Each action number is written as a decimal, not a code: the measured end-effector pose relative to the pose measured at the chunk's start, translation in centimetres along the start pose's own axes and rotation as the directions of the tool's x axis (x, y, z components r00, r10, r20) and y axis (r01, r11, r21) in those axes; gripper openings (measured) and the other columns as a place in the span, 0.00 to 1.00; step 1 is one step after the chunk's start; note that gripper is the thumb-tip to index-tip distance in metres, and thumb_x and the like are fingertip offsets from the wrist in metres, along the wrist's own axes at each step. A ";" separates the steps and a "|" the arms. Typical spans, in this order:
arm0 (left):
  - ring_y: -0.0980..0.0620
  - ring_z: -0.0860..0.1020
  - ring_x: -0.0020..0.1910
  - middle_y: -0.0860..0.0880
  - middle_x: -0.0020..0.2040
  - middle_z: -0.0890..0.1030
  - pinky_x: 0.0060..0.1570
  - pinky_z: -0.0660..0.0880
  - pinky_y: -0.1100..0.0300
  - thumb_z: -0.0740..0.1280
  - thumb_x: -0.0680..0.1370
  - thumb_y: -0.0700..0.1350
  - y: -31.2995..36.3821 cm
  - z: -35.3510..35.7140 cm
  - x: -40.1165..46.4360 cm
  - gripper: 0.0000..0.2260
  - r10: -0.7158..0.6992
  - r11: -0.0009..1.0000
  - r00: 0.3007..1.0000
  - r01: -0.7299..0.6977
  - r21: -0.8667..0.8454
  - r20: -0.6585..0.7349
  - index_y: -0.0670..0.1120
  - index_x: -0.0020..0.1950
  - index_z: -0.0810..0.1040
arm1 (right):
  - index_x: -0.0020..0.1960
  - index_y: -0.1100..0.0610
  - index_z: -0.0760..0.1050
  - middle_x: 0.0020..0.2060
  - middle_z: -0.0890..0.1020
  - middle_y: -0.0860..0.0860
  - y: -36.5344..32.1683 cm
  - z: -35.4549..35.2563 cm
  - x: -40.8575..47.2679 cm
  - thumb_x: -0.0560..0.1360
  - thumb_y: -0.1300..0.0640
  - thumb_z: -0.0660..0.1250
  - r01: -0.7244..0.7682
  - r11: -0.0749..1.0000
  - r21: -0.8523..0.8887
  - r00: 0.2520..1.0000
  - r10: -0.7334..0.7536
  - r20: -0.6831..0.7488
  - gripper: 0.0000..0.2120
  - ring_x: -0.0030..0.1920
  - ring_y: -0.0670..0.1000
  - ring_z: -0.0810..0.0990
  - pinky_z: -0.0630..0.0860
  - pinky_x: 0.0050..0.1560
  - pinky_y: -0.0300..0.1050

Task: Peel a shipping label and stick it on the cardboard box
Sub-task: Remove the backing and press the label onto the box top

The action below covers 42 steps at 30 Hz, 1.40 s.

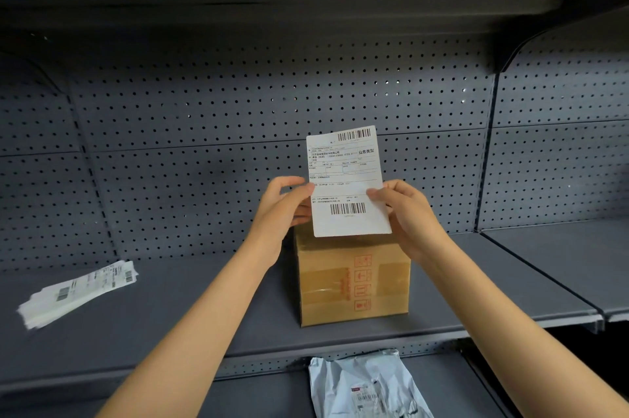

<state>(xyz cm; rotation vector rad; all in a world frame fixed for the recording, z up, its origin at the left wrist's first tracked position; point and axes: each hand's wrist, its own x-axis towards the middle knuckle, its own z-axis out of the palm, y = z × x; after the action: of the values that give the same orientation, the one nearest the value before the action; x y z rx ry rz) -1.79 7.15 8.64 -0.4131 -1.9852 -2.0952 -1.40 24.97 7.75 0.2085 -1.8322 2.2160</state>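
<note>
Both hands are up in front of the pegboard, and the shipping label [347, 181] is pinched between them, held upright and tilted a touch to the right. The left hand [284, 204] grips its left edge, thumb across the front and fingers behind; the right hand [406, 213] grips the right edge the same way. The sheet hangs in the air just above the cardboard box [352, 281], its bottom edge overlapping the box's far top rim from this angle, though whether it touches I cannot tell. The box sits on the grey shelf [170, 308], tape running over its front.

The peel looks not yet begun, as far as I can judge: no lifted corner shows (the backing side is hidden).

What could go wrong? If the peel starts unevenly, the thin sticker could tear or curl back and stick to itself. Held this loosely from both edges, it could also come down crooked or wrinkled over the tape seam.

Now the print: a barcode at top right, another near the bottom, and large characters reading 业务类型 on the right. The smaller lines are too fine to read. The box front carries red handling symbols in a column. A stack of labels [78, 291] lies well to the left, and a grey mailer bag [360, 383] rests on the shelf below.
</note>
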 end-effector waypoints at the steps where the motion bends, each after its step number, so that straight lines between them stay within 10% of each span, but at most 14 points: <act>1: 0.51 0.77 0.40 0.47 0.41 0.80 0.43 0.74 0.59 0.63 0.75 0.43 -0.1 0.0 0.0 0.05 -0.002 1.000 1.000 0.002 0.016 0.009 0.44 0.50 0.73 | 0.35 0.56 0.69 0.38 0.83 0.54 0.1 0.1 0.1 0.72 0.62 0.65 -0.002 1.000 -0.004 1.000 0.002 0.005 0.09 0.44 0.59 0.80 0.74 0.43 0.52; 9: 0.50 0.71 0.35 0.49 0.30 0.72 0.42 0.71 0.57 0.64 0.75 0.43 -0.9 -0.7 1.4 0.09 0.007 0.993 1.000 -0.004 0.116 -0.024 0.43 0.35 0.74 | 0.34 0.55 0.69 0.32 0.81 0.51 0.0 0.2 0.7 0.70 0.58 0.68 0.008 0.998 -0.064 0.998 -0.004 0.063 0.10 0.42 0.59 0.77 0.70 0.45 0.54; 13: 0.48 0.71 0.38 0.49 0.30 0.72 0.40 0.69 0.59 0.64 0.75 0.43 -1.1 -0.8 2.4 0.13 0.005 0.996 0.999 0.000 0.089 -0.052 0.45 0.30 0.70 | 0.35 0.56 0.68 0.23 0.79 0.46 -0.6 0.3 1.5 0.74 0.59 0.65 0.036 0.997 -0.074 0.998 -0.033 0.048 0.10 0.26 0.47 0.76 0.71 0.32 0.39; 20: 0.49 0.70 0.36 0.49 0.30 0.71 0.39 0.67 0.59 0.63 0.75 0.44 -1.7 -0.5 3.7 0.14 -0.004 0.993 0.999 0.010 0.119 -0.045 0.45 0.29 0.69 | 0.30 0.55 0.67 0.17 0.75 0.44 -1.1 0.0 3.2 0.73 0.59 0.66 0.022 0.979 -0.203 1.000 -0.024 -0.004 0.14 0.40 0.55 0.73 0.67 0.44 0.48; 28: 0.51 0.68 0.34 0.49 0.31 0.70 0.37 0.65 0.59 0.61 0.76 0.45 -2.1 0.4 5.3 0.11 -0.002 0.972 0.999 0.013 0.236 -0.043 0.39 0.37 0.73 | 0.29 0.55 0.66 0.15 0.74 0.42 -1.1 -0.8 4.9 0.73 0.59 0.66 -0.017 0.942 -0.334 1.000 0.019 0.003 0.15 0.31 0.49 0.71 0.66 0.37 0.40; 42: 0.52 0.65 0.31 0.49 0.30 0.69 0.33 0.61 0.58 0.61 0.74 0.44 -3.0 0.8 7.0 0.14 0.013 0.876 0.993 0.044 0.480 -0.116 0.46 0.30 0.62 | 0.30 0.57 0.66 0.31 0.75 0.50 0.3 -1.5 7.6 0.73 0.59 0.65 -0.008 0.891 -0.453 1.000 0.020 0.023 0.15 0.27 0.42 0.70 0.65 0.30 0.35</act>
<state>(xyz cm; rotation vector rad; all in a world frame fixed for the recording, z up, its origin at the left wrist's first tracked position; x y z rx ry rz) -9.33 8.31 8.33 -0.1734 -2.3378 -1.5033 -8.68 27.21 9.22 0.1319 -2.3051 1.7289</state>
